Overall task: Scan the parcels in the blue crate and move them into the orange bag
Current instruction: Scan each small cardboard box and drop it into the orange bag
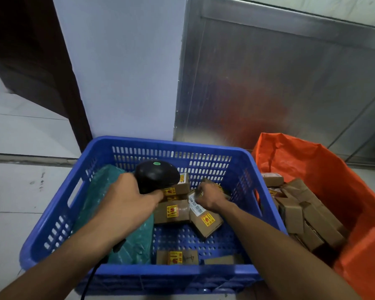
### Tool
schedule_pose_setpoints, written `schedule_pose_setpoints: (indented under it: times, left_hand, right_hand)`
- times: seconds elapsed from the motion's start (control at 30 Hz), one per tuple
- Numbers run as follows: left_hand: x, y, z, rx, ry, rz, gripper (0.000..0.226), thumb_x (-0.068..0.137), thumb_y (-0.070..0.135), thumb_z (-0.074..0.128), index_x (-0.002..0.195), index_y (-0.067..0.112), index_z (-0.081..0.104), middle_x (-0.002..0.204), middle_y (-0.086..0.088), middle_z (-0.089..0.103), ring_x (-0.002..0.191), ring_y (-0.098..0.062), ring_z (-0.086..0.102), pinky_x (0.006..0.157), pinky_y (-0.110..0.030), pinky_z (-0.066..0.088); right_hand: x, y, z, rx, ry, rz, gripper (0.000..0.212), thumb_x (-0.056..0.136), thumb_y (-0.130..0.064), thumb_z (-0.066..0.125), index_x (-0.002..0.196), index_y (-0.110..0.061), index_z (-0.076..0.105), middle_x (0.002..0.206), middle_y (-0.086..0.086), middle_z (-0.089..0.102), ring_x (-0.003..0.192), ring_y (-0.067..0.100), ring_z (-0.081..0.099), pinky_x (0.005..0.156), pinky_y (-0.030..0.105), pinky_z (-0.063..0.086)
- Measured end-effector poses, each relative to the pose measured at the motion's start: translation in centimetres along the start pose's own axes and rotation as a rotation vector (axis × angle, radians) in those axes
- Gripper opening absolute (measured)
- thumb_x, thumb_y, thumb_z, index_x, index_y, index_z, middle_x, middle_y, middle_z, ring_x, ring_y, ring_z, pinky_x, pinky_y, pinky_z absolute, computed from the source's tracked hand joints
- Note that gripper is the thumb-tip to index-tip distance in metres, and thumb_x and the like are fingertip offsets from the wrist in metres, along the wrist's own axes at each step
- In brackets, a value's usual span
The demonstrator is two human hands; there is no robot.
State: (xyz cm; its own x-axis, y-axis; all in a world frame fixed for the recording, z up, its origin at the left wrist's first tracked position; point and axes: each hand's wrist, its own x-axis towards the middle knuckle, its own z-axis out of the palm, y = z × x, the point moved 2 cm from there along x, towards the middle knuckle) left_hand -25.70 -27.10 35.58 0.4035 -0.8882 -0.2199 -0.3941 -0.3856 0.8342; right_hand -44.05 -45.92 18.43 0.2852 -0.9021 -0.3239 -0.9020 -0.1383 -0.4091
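Blue crate [243, 156] w/ parcels heaped mid-far: your left hand [128, 202] is clamped on the scanner [157, 175], aimed down at them, right hand [210, 197] pinching a labelled parcel [196, 205], prob. to scan, orange bag [333, 169] just right.

The crate [108, 148] sits before me with the bag [333, 169] just to its right, parcels [175, 213] lying in both, a padded packet [102, 191] along the crate's left side, and the wall [121, 72] behind.
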Motion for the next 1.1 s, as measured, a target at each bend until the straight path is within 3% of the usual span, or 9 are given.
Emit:
schedule_pose_setpoints:
  times: [0.1,0.27,0.43,0.6,0.67,0.77,0.93,1.03,1.1]
  left_hand:
    - [1.2,-0.5,-0.5,-0.010,0.039,-0.020,0.024,0.069,0.032,0.073,0.076,0.009,0.070,0.069,-0.020,0.070,0.063,-0.036,0.067,0.069,-0.055,0.058]
    - [3.1,-1.2,-0.8,-0.031,0.090,-0.035,0.018,0.080,0.018,0.072,0.068,0.005,0.069,0.069,-0.022,0.070,0.068,-0.041,0.070,0.069,-0.056,0.058]
    - [4.6,-1.9,-0.3,-0.066,0.108,-0.053,0.028,0.064,0.032,0.070,0.068,0.004,0.067,0.070,-0.022,0.070,0.058,-0.042,0.066,0.058,-0.059,0.056]
    - [4.4,-2.2,-0.5,-0.078,0.062,-0.054,0.056,0.045,0.052,0.058,0.077,0.007,0.066,0.074,-0.019,0.070,0.053,-0.031,0.060,0.057,-0.059,0.055]
    - [4.2,-2.4,-0.6,-0.059,0.049,-0.038,0.057,0.046,0.053,0.057,0.079,0.007,0.066,0.076,-0.020,0.069,0.056,-0.038,0.061,0.057,-0.060,0.055]
    - [4.2,-2.7,-0.8,-0.047,0.039,-0.026,0.059,0.048,0.054,0.057,0.082,0.007,0.068,0.077,-0.019,0.071,0.063,-0.043,0.065,0.058,-0.060,0.056]
    - [4.4,-1.5,-1.5,-0.031,0.071,-0.016,0.034,0.063,0.042,0.063,0.076,0.011,0.068,0.073,-0.013,0.072,0.068,-0.038,0.070,0.065,-0.057,0.060]
    - [4.1,-0.4,-1.6,-0.033,0.045,0.019,0.030,0.069,0.040,0.066,0.076,0.010,0.068,0.074,-0.010,0.072,0.071,-0.032,0.071,0.071,-0.053,0.061]
    - [3.9,0.0,-1.7,-0.049,0.038,0.023,0.024,0.076,0.034,0.068,0.075,0.010,0.068,0.072,-0.009,0.072,0.070,-0.030,0.070,0.073,-0.052,0.062]
  right_hand:
    - [2.4,-0.8,1.5,0.220,-0.008,0.088,0.013,0.095,-0.021,0.063,0.100,-0.011,0.057,0.089,0.004,0.059,0.088,0.021,0.059,0.072,0.033,0.051]
    - [6.7,-0.3,4.2,0.496,0.071,0.328,0.025,0.096,-0.029,0.064,0.102,-0.004,0.066,0.105,0.014,0.068,0.097,0.030,0.066,0.088,0.048,0.058]
    - [9.6,-0.3,5.6,0.644,0.104,0.455,0.040,0.097,-0.044,0.060,0.089,-0.005,0.059,0.106,0.014,0.068,0.098,0.033,0.066,0.092,0.048,0.057]
    - [10.1,-1.3,6.0,0.917,0.088,0.554,0.026,0.099,-0.028,0.063,0.106,-0.006,0.051,0.123,0.017,0.061,0.118,0.039,0.060,0.084,0.042,0.056]
    - [10.1,-1.5,6.2,1.007,0.080,0.583,0.023,0.097,-0.023,0.066,0.099,-0.007,0.049,0.130,0.021,0.061,0.120,0.040,0.060,0.085,0.044,0.059]
    - [10.0,-1.5,6.0,1.108,0.090,0.604,0.030,0.092,-0.015,0.071,0.108,-0.005,0.049,0.130,0.024,0.060,0.119,0.039,0.060,0.088,0.045,0.060]
    - [8.8,-1.1,4.6,1.076,-0.130,0.559,0.057,0.083,-0.012,0.078,0.132,-0.008,0.048,0.124,0.020,0.058,0.105,0.033,0.063,0.076,0.041,0.063]
    - [8.0,-0.7,3.8,1.021,-0.239,0.485,0.082,0.084,-0.012,0.077,0.151,-0.026,0.031,0.135,0.022,0.050,0.105,0.037,0.065,0.073,0.041,0.064]
    - [7.1,-0.6,3.2,1.007,-0.295,0.451,0.082,0.088,-0.012,0.072,0.153,-0.034,0.027,0.138,0.022,0.047,0.107,0.037,0.064,0.077,0.044,0.063]
